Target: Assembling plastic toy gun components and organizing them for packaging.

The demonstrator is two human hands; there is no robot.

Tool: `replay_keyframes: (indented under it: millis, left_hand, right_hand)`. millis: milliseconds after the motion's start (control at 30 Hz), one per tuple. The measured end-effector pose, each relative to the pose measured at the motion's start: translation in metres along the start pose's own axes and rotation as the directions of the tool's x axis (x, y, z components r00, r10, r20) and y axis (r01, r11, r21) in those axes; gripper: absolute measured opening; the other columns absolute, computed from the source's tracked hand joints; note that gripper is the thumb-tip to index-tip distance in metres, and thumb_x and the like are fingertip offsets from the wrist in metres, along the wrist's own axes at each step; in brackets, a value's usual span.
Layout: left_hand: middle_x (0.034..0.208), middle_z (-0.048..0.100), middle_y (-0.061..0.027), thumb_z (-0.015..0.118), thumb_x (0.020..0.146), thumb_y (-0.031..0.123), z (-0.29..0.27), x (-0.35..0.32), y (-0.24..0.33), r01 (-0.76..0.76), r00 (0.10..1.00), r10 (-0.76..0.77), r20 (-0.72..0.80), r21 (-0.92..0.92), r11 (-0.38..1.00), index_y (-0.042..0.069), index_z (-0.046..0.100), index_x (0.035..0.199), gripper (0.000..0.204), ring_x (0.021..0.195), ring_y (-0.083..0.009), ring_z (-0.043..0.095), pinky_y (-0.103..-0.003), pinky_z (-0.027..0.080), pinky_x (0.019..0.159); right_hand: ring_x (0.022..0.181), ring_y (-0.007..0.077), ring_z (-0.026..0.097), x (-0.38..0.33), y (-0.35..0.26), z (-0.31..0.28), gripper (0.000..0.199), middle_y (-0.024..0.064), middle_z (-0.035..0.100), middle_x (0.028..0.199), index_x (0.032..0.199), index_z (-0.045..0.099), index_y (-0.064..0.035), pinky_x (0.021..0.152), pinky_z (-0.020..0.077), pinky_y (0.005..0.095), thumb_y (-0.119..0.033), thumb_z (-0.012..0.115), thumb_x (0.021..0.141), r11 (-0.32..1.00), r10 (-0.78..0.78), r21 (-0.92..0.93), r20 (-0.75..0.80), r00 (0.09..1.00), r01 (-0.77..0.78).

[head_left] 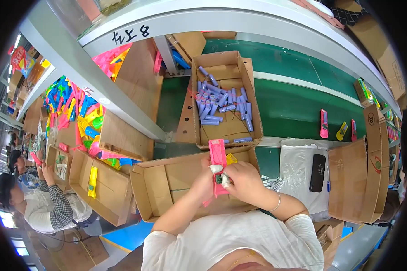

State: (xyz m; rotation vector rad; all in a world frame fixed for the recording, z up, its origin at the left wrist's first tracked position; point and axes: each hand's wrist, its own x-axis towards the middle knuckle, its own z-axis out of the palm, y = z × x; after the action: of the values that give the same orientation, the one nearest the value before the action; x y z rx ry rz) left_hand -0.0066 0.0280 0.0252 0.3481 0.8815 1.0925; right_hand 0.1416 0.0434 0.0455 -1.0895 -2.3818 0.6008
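A pink plastic casing (218, 154), long and hollow, is held upright before my chest. A small green circuit board (219, 179) shows in its lower part. My left hand (203, 184) is closed round the casing's left side. From the other side my right hand (242, 181) is closed on it, thumb and fingers near the board. White coverings sit on some fingertips. Behind the casing a yellow plastic piece (231, 159) shows partly. Below my hands lies an open cardboard box (153, 192). Whether my right fingers also pinch a small part is hidden.
Beyond stands a carton (253, 90) of purple cylindrical battery cells (212, 100). A green conveyor (294, 115) carries pink and yellow casings. At right are a black phone (318, 173) and a cardboard box (355, 180); at left, a coloured-parts heap (83, 108) and a co-worker (49, 203).
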Motion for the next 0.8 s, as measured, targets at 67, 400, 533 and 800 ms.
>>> replay_keyframes:
  millis: [67,400,533,800]
  left_hand:
    - [0.113,0.047,-0.0141,0.05,0.084,0.012,-0.006,-0.001,-0.003,0.011,1.0,-0.01,-0.02,0.028,1.0,0.007,0.024,0.128,0.051,0.101,-0.0241,0.053,-0.038,0.049,0.08]
    - [0.111,0.051,-0.0133,0.048,0.089,0.003,-0.013,-0.011,0.002,0.014,0.998,-0.009,-0.058,0.086,0.996,0.005,0.02,0.129,0.049,0.102,-0.0219,0.053,-0.035,0.049,0.082]
    - [0.113,0.052,-0.0142,0.047,0.09,0.006,-0.012,-0.011,-0.015,-0.02,1.0,0.018,0.011,0.223,0.975,0.002,0.016,0.13,0.05,0.101,-0.0213,0.054,-0.034,0.048,0.084]
    - [0.114,0.051,-0.0147,0.047,0.09,0.005,-0.015,-0.008,-0.018,-0.105,0.993,0.073,0.097,0.372,0.922,0.001,0.011,0.132,0.056,0.101,-0.02,0.054,-0.033,0.047,0.086]
  right_hand:
    - [0.074,0.0291,0.055,-0.001,-0.003,0.003,0.02,0.0108,0.056,0.076,0.082,0.054,-0.0045,0.065,0.0438,0.0417,-0.014,0.064,0.068,0.997,-0.059,-0.039,-0.007,0.998,0.059]
    - [0.066,0.0316,0.059,0.088,0.044,-0.015,0.027,0.0134,0.061,0.072,0.079,0.054,-0.0016,0.058,0.0459,0.0398,-0.023,0.069,0.076,0.956,0.205,0.211,0.024,0.979,-0.205]
    - [0.075,0.0336,0.062,0.153,0.118,0.027,0.029,0.0151,0.063,0.076,0.09,0.051,-0.0036,0.064,0.048,0.0427,-0.019,0.069,0.074,0.958,0.254,-0.082,-0.202,0.946,-0.275]
    - [0.076,0.0299,0.063,0.143,0.084,0.01,0.03,0.0137,0.063,0.081,0.097,0.053,-0.0053,0.062,0.0495,0.0387,-0.012,0.069,0.071,0.986,0.167,0.078,-0.344,0.924,-0.149]
